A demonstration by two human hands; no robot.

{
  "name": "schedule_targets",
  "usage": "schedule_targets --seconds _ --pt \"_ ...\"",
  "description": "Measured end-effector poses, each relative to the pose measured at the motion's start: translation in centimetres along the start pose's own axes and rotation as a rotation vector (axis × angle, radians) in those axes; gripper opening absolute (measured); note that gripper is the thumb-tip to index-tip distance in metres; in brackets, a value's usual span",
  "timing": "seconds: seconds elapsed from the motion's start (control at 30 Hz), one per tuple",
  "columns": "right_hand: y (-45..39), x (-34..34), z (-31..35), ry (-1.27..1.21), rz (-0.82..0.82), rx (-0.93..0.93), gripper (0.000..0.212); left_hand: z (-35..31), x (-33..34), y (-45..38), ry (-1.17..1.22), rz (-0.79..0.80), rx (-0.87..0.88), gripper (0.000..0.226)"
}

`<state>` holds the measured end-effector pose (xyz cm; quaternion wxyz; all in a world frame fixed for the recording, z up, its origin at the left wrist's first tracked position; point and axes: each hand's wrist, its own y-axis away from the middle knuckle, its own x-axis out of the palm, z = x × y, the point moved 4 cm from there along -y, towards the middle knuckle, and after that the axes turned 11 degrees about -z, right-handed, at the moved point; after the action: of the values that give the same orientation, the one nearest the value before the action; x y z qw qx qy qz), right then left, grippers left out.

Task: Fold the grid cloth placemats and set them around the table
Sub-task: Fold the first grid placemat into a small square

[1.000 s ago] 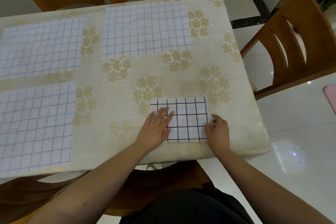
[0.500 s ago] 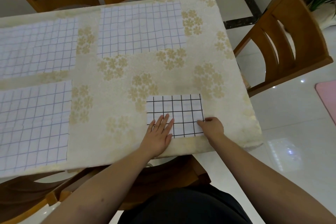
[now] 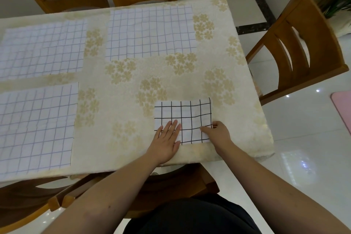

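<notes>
Sliding back toward the near worktop edge, my left hand presses flat on the folded placemat; my right hand pinches its near-right corner, apparently squaring the fold.

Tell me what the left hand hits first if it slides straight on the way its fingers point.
The left hand lies flat on the folded placemat, fingers pointing away and slightly right. Sliding on, it would cross that placemat, then bare tablecloth; the far right placemat probably comes next.

A single head-worn wide-angle camera looks forward and steeply down from close above the counter, near its front edge.
</notes>
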<state>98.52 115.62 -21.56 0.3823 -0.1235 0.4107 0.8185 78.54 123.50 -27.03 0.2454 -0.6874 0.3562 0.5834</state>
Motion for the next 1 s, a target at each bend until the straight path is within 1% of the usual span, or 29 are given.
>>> schedule_targets --seconds 0.03,0.07,0.1,0.13,0.17,0.23,0.3,0.4,0.47,0.5,0.57,0.6,0.67,0.73,0.8,0.87,0.9,0.93,1.0 --pt "0.2 0.1 0.2 -0.024 0.018 0.002 0.058 0.0 0.0 0.0 -0.002 -0.003 0.001 0.061" --pt "0.3 0.3 0.4 -0.036 0.035 -0.004 0.057 0.0 0.1 0.0 -0.003 -0.006 0.003 0.061" --pt "0.5 0.5 0.6 -0.033 0.052 -0.024 0.048 0.0 0.2 0.0 -0.003 -0.004 0.002 0.061" --pt "0.8 0.6 0.9 -0.023 0.069 -0.062 0.035 0.1 0.3 0.0 0.000 0.001 0.000 0.061" --pt "1.1 0.7 1.3 -0.020 0.086 -0.098 0.028 0.1 0.4 0.0 0.006 0.009 -0.003 0.061" --pt "1.9 0.9 2.1 -0.048 0.106 -0.146 0.033 0.1 0.3 -0.1 0.023 0.038 -0.013 0.061" --pt "2.2 1.1 2.6 -0.080 0.127 -0.162 0.034 0.0 -0.2 -0.2 0.050 0.076 -0.017 0.068" --pt "2.5 1.3 3.1 -0.164 0.164 -0.106 0.030 -0.4 -1.3 0.1 0.076 0.090 -0.012 0.086" --pt "2.5 1.4 3.3 -0.267 0.211 -0.009 0.031 -1.1 -1.8 0.1 0.049 0.019 -0.035 0.093" --pt "2.6 1.3 3.4 -0.326 0.234 0.036 0.027 -1.5 -2.3 0.0 0.046 -0.047 -0.063 0.090" --pt "3.0 1.3 3.9 -0.444 0.286 0.097 0.020 -2.1 -3.3 -0.2 0.128 -0.195 -0.148 0.073" --pt "3.2 1.2 4.2 -0.493 0.303 0.107 0.020 -2.2 -4.0 -0.3 0.192 -0.259 -0.195 0.064" --pt "3.4 1.0 4.9 -0.559 0.332 0.090 0.024 -2.1 -5.7 -0.5 0.329 -0.310 -0.312 0.049" --pt "3.3 0.7 5.6 -0.624 0.347 0.071 0.036 -1.5 -7.7 -0.8 0.411 -0.312 -0.405 0.039" --pt "2.8 0.3 5.7 -0.649 0.293 0.036 0.044 -1.1 -10.1 -1.3 0.491 -0.280 -0.428 0.031" --pt "2.0 -0.3 5.4 -0.566 0.185 -0.060 0.043 -0.6 -12.5 -1.6 0.644 -0.231 -0.434 0.019" --pt "1.8 -0.6 5.3 -0.519 0.156 -0.113 0.045 -0.3 -13.5 -1.6 0.758 -0.199 -0.442 0.013" --pt "1.4 -0.7 5.0 -0.476 0.161 -0.145 0.052 0.2 -14.1 -1.5 0.888 -0.164 -0.462 0.012" --pt "0.8 -0.7 4.7 -0.401 0.272 -0.158 0.067 1.0 -14.7 -1.2 1.140 -0.094 -0.514 0.018"
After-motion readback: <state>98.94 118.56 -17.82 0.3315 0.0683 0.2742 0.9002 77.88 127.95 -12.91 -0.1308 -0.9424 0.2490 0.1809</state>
